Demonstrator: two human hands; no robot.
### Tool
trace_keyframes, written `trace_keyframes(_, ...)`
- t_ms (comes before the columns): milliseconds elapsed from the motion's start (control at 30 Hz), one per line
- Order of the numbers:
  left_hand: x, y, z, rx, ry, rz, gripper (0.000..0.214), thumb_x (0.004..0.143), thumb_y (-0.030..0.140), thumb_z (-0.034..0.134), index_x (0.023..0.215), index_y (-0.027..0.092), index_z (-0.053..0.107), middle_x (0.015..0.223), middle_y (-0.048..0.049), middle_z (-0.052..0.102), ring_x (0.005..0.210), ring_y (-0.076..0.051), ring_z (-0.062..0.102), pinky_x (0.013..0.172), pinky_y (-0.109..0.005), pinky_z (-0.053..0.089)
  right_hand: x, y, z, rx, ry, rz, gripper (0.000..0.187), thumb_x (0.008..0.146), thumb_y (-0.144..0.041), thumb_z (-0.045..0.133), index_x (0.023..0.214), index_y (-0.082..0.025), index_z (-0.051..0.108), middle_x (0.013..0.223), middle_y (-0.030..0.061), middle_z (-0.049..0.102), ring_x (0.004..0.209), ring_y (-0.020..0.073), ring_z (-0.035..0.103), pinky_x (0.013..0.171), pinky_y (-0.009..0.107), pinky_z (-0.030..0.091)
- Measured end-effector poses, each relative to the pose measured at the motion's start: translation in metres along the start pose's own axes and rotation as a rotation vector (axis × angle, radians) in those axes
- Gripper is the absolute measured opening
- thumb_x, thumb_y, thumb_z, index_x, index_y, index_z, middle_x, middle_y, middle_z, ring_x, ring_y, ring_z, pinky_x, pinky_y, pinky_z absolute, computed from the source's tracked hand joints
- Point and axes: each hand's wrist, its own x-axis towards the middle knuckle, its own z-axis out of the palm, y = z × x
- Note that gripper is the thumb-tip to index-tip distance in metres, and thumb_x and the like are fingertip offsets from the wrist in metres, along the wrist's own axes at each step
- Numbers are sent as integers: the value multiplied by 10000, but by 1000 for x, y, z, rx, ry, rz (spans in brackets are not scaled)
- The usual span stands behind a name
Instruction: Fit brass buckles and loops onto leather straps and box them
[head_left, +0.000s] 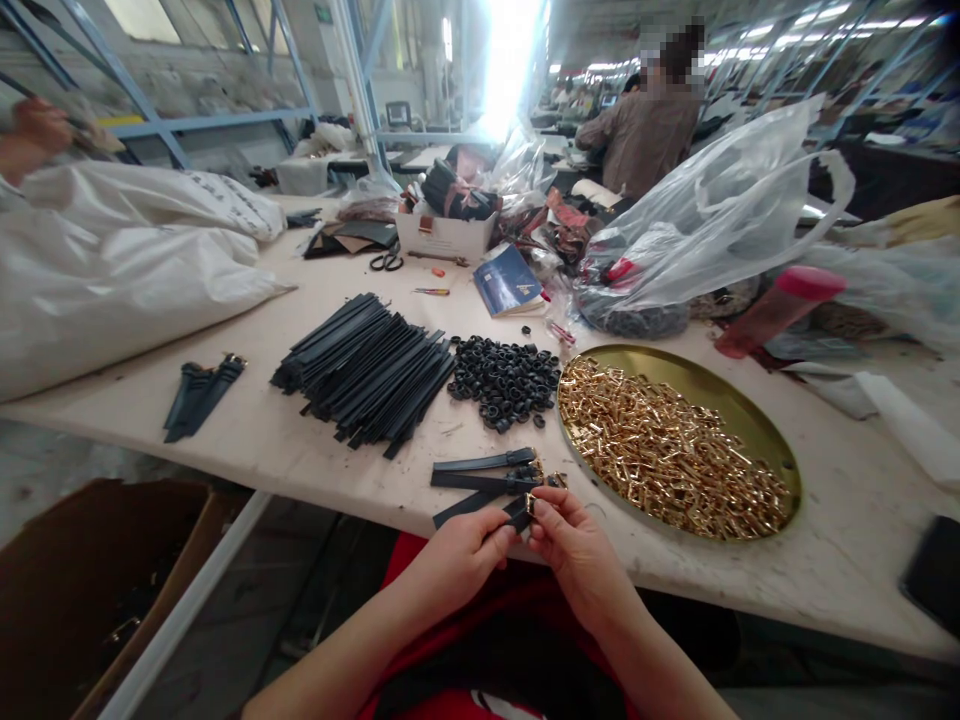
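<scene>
Workshop glare falls across the pale worktop [862, 520], and over its near edge I see the left hand [469, 540] pinching a dark strap [517, 514] while the right hand [574, 535], close beside it, grips the gold buckle [530, 503] at the strap's end. I'd judge the left should hold the strap flat and taut, and the right set the buckle square without twisting. Buckled straps [472, 480] lie just beyond, a golden tray [720, 385] to the right.
</scene>
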Motion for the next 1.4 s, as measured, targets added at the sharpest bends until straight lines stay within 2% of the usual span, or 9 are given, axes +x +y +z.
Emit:
trace_keyframes(167,0,1,1,-1,37,47,284,865,316,347,747,159,553,733,0,571,692,-130,496,638,-227,348,-3,3,1,-16,-32,29,261,606,-291,745,790,-184,595,679,-47,565,518,49,494,506,182,453)
trace_keyframes(267,-2,1,3,-105,52,26,214,842,299,392,825,160,554,798,-16,595,725,-135,514,649,-231,372,-7,9,3,-136,-90,-43,225,647,-327,713,758,-185,578,656,-49,567,518,58,483,520,196,432)
trace_keyframes(467,-6,-6,11,-484,14,-141,202,812,361,442,822,159,443,638,29,547,423,-57,387,411,-186,278,-16,14,0,-496,-103,-289,227,701,-392,646,726,-182,563,599,-33,554,564,107,498,547,232,415)
trace_keyframes(733,-10,-3,18,-539,45,-188,220,780,364,481,733,151,450,609,23,558,404,-36,398,402,-165,270,-21,15,0,-401,-144,-154,274,795,-449,511,733,-183,494,571,-34,534,515,110,504,529,248,419)
trace_keyframes(1000,-9,-4,23,-579,57,-208,213,754,360,487,711,154,459,579,24,554,390,-40,393,397,-168,260,-21,16,-4,-819,-33,-457,234,849,-414,406,775,-203,477,577,-20,538,533,136,512,521,260,411)
trace_keyframes(1133,-10,-5,24,-503,140,-223,188,755,339,479,694,164,448,558,34,542,397,-54,404,399,-175,290,-20,14,-7,-1008,-82,-654,139,813,-330,474,768,-204,513,697,17,578,652,156,537,611,280,418)
trace_keyframes(1200,-11,-5,23,-443,154,-210,185,756,334,484,690,164,454,559,33,546,402,-59,414,400,-178,304,-18,13,-8,-998,-107,-620,116,778,-320,525,768,-204,518,717,16,579,675,159,539,632,282,423)
trace_keyframes(1333,-8,-6,15,-417,49,-185,231,758,381,514,700,165,458,554,26,565,392,-63,409,379,-175,277,-14,7,-5,-771,-176,-302,209,741,-392,570,762,-204,483,652,-21,550,602,135,522,565,252,425)
trace_keyframes(1400,-1,-9,10,-385,84,-182,258,739,394,548,679,162,455,516,34,541,393,-64,401,381,-174,277,-10,1,-3,-723,-249,-253,232,745,-419,563,756,-203,481,645,-30,541,593,125,513,558,241,420)
